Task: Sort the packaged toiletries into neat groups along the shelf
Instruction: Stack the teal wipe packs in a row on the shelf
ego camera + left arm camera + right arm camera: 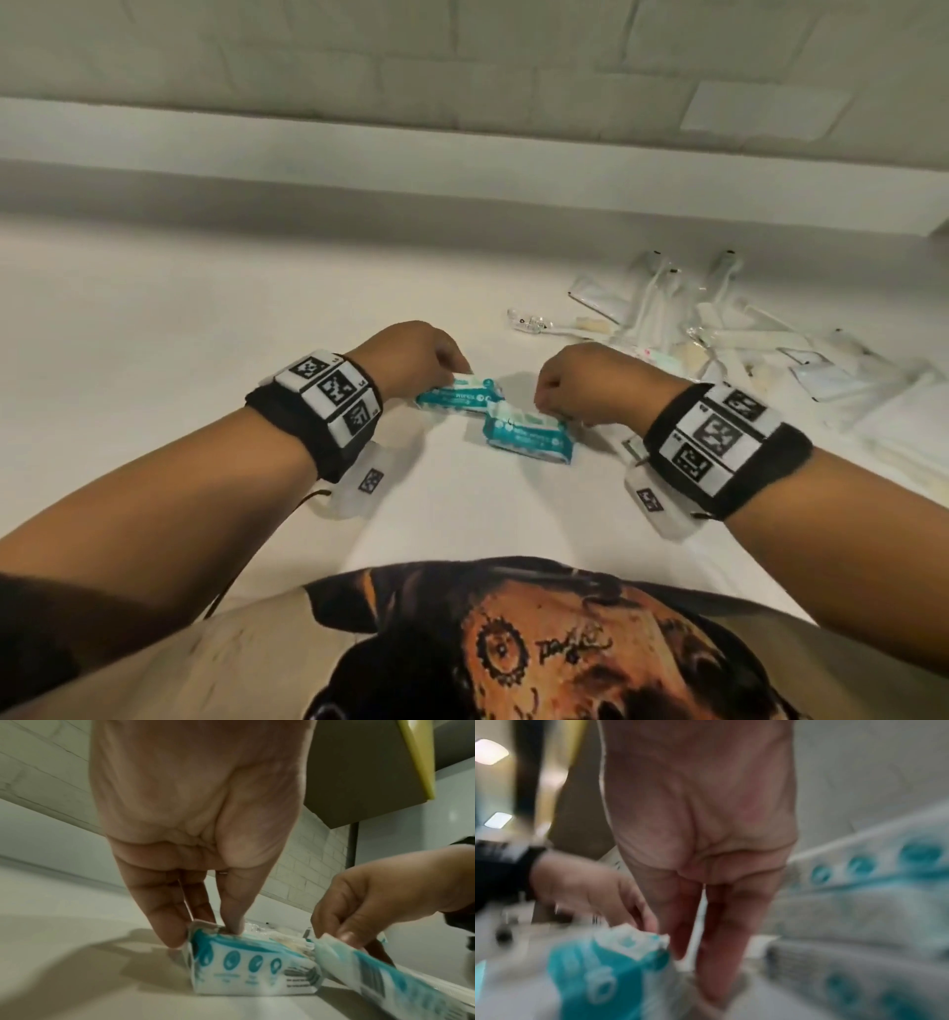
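Head view, packs: two teal-and-white wipes packs lie on your white shelf (205, 318), directly in front of your chest. The left wipes pack (458, 394) sits a little farther from you; the right wipes pack (529, 433) sits nearer, and their inner corners touch or overlap.

Left hand: your left hand (411, 360) pinches the outer end of the left wipes pack, thumb on top and fingers at the crimped edge. The left wrist view shows this plainly, with your fingertips (174, 939) down at the shelf surface and the pack's icon-printed side turned toward the camera.

Right hand: your right hand (590, 385) grips the right wipes pack at its far right corner, fingers curled over the edge. The right wrist view is heavily blurred; it confirms teal packaging beside your fingers but not exactly how they lie.

Remaining toiletries: a loose heap of clear-wrapped toothbrushes (719, 329) and other small sachets lies on the shelf to your right, well apart from the two packs. Some overlap one another; I cannot tell individual items in the far part of the heap.

Surroundings: a pale tiled wall (462, 61) runs behind the shelf. Marker-printed black wristbands (328, 406) sit on both your forearms.
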